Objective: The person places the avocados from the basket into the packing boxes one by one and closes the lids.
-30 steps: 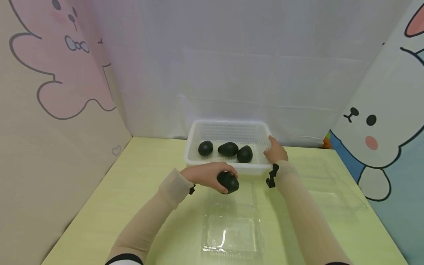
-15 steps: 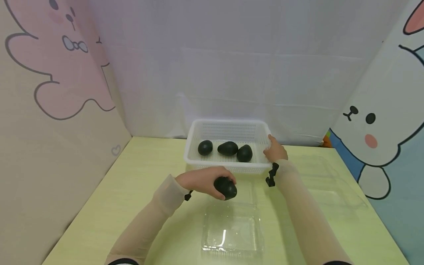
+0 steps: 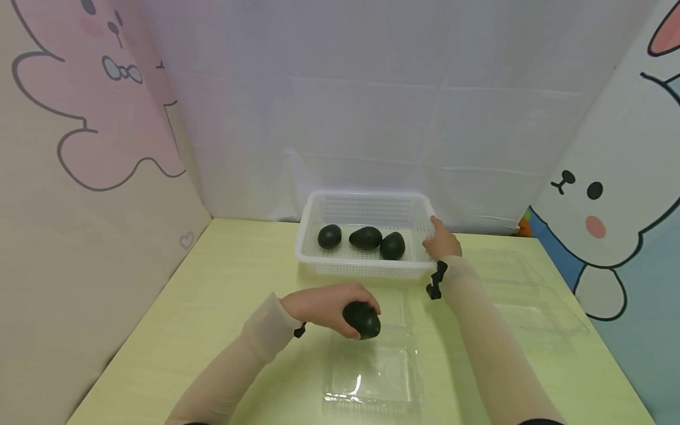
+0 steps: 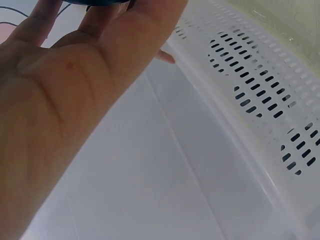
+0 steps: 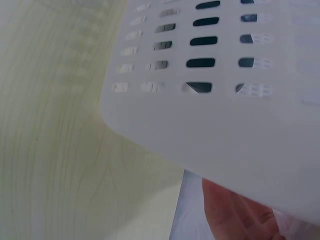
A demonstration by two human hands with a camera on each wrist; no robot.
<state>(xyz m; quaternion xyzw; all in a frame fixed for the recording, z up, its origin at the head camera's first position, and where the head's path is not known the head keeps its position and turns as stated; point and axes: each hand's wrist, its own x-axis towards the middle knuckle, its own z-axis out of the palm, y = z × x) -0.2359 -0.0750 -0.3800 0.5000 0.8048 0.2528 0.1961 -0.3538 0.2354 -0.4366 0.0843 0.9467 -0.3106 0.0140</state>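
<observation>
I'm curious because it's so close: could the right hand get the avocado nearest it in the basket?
Probably yes: the right hand holds the end of the basket, and nothing covers that avocado. It may need to let go first.

Your yellow wood-grain table (image 3: 234, 265) bears the following: at the back, near the white sheet wall (image 3: 372, 118) behind it, one white rectangular perforated plastic basket (image 3: 366, 268); inside it, three dark green, pear-shaped avocados in a row, the left avocado (image 3: 329, 236) apart from the others, the middle avocado (image 3: 365, 238) and right avocado (image 3: 392, 246) just beside each other. At the basket's right end, your right hand (image 3: 443, 241). Before the basket, one clear plastic clamshell container (image 3: 372, 378); above its far part, in your left hand (image 3: 326, 307), a fourth dark green avocado (image 3: 362, 320). On the table to your right, beyond your right forearm, further clear plastic packaging (image 3: 526, 295).
</observation>
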